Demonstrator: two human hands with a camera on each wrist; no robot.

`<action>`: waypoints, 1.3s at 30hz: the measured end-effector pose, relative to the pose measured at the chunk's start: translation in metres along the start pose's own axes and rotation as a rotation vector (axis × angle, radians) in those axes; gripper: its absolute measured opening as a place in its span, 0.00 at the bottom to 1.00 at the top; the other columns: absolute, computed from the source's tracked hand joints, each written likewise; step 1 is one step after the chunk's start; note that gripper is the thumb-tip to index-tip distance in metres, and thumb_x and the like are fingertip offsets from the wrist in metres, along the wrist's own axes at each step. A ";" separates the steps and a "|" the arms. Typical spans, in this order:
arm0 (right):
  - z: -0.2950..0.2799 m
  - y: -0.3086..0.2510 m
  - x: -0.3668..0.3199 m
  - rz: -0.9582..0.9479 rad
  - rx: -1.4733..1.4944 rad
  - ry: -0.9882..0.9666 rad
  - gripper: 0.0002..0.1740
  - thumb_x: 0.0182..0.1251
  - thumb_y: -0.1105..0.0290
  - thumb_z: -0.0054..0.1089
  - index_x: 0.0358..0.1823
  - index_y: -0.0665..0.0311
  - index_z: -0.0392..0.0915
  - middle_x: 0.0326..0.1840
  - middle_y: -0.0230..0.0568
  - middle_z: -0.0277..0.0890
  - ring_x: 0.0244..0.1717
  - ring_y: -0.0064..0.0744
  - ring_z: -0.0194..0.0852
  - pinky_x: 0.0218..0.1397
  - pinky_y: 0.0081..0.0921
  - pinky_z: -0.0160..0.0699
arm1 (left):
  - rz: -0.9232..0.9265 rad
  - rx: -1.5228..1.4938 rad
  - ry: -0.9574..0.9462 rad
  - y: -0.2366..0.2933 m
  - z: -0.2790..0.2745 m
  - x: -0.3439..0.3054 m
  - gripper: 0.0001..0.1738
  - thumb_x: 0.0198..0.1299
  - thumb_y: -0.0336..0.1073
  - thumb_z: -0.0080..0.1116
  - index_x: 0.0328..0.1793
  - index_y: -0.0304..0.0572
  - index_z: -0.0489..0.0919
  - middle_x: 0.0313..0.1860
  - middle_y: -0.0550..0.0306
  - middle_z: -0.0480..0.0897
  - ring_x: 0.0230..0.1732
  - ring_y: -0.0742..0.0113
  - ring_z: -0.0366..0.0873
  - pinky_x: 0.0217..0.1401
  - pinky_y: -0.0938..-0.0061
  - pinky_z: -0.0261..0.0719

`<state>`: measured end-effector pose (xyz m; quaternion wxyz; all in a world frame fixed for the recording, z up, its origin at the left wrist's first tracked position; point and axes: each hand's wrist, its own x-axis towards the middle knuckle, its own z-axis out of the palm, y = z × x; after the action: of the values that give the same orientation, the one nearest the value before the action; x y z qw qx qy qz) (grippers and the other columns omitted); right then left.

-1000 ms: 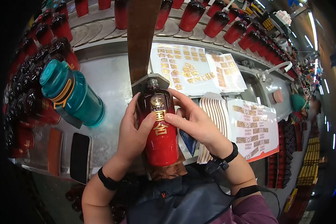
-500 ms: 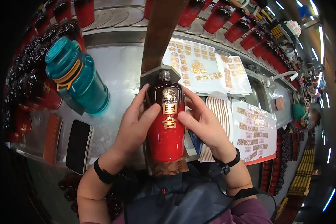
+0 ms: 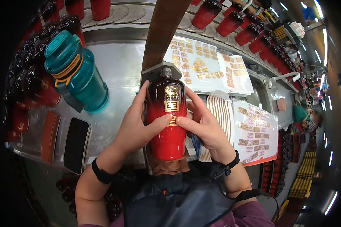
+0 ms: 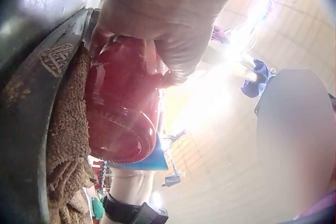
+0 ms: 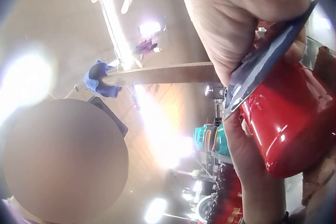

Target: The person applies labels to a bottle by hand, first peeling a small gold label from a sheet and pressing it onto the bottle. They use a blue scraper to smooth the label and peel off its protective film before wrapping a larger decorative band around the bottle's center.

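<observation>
At far left, still crowded with dark-and-red bottles (image 3: pixel 41 89). Next, standing as before beside the teal flask (image 3: pixel 88 75), and further down, lying side by side on the metal counter (image 3: pixel 119 56), just like the brown case (image 3: pixel 50 137) and the dark phone (image 3: pixel 77 145).

Then, in the middle, gripping the left side of the red-and-black bottle (image 3: pixel 166 143) with the left hand (image 3: pixel 130 126), closed to the bottle's width. Has slid the thumb inward since the earlier frame, from beside the upper gold character onto the lower one. Still keeping the bottle between both hands, tilted, with its neck by the metal bracket (image 3: pixel 149 72) and its base on the brown cloth (image 3: pixel 168 166).

From the right, gripping the same bottle with the right hand (image 3: pixel 208 132), also closed to its width, and carrying a blue blade (image 5: pixel 268 58) tucked against the palm. Has brought this thumb inward too, now almost tip to tip with the other, covering much of the lower character, earlier in plain sight between them.

Further right, unchanged: the striped sheet (image 3: pixel 219 117), the gold-character sheet (image 3: pixel 208 89) above, the patterned sticker sheet (image 3: pixel 255 132) and the white tap (image 3: pixel 288 77).
</observation>
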<state>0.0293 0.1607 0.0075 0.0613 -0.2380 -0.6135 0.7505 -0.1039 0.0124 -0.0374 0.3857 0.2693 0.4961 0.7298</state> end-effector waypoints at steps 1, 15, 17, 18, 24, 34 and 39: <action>0.001 -0.002 0.000 -0.002 0.000 0.003 0.51 0.66 0.68 0.73 0.84 0.61 0.49 0.64 0.43 0.67 0.38 0.12 0.68 0.50 0.15 0.73 | 0.001 0.000 -0.003 0.001 0.000 0.001 0.56 0.62 0.37 0.68 0.84 0.25 0.41 0.76 0.37 0.63 0.76 0.55 0.64 0.79 0.63 0.62; -0.002 -0.010 0.000 0.056 0.042 0.000 0.48 0.69 0.62 0.70 0.83 0.61 0.50 0.66 0.46 0.67 0.44 0.15 0.75 0.53 0.17 0.75 | -0.010 -0.008 0.040 0.000 -0.004 0.004 0.47 0.66 0.35 0.63 0.83 0.27 0.48 0.75 0.37 0.65 0.75 0.56 0.65 0.77 0.64 0.66; -0.003 -0.013 0.008 0.007 0.033 0.001 0.46 0.70 0.61 0.70 0.82 0.63 0.52 0.67 0.47 0.67 0.39 0.13 0.71 0.49 0.16 0.74 | 0.018 -0.009 0.081 0.003 -0.001 0.007 0.44 0.67 0.35 0.61 0.82 0.27 0.51 0.74 0.38 0.66 0.75 0.57 0.66 0.76 0.64 0.67; -0.003 -0.017 0.012 -0.010 -0.054 0.030 0.46 0.69 0.60 0.70 0.82 0.63 0.53 0.66 0.47 0.68 0.37 0.13 0.69 0.47 0.15 0.73 | 0.041 -0.015 0.122 0.005 0.000 0.009 0.41 0.69 0.34 0.60 0.81 0.28 0.53 0.73 0.38 0.67 0.74 0.57 0.67 0.75 0.65 0.68; -0.003 -0.013 0.021 -0.082 -0.206 0.061 0.49 0.61 0.57 0.77 0.78 0.68 0.61 0.60 0.43 0.70 0.31 0.12 0.59 0.36 0.14 0.68 | 0.020 -0.051 0.079 0.010 0.003 0.014 0.36 0.67 0.32 0.62 0.78 0.31 0.59 0.69 0.42 0.70 0.70 0.60 0.71 0.73 0.67 0.71; -0.007 -0.018 0.028 -0.074 -0.174 0.019 0.46 0.61 0.59 0.77 0.76 0.68 0.63 0.61 0.41 0.71 0.30 0.11 0.58 0.35 0.12 0.66 | 0.045 0.026 0.103 0.012 0.004 0.017 0.37 0.66 0.30 0.62 0.77 0.32 0.59 0.70 0.43 0.69 0.70 0.60 0.72 0.73 0.66 0.71; -0.006 -0.027 0.036 -0.128 -0.172 0.039 0.41 0.62 0.61 0.77 0.73 0.67 0.67 0.62 0.40 0.71 0.30 0.08 0.58 0.33 0.10 0.63 | 0.019 0.011 0.133 0.024 0.010 0.026 0.27 0.65 0.29 0.64 0.69 0.33 0.70 0.62 0.50 0.72 0.66 0.64 0.74 0.71 0.70 0.72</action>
<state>-0.0054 0.1861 0.0221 0.1003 -0.2173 -0.6883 0.6848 -0.1176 0.0341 -0.0113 0.3436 0.2268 0.5220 0.7470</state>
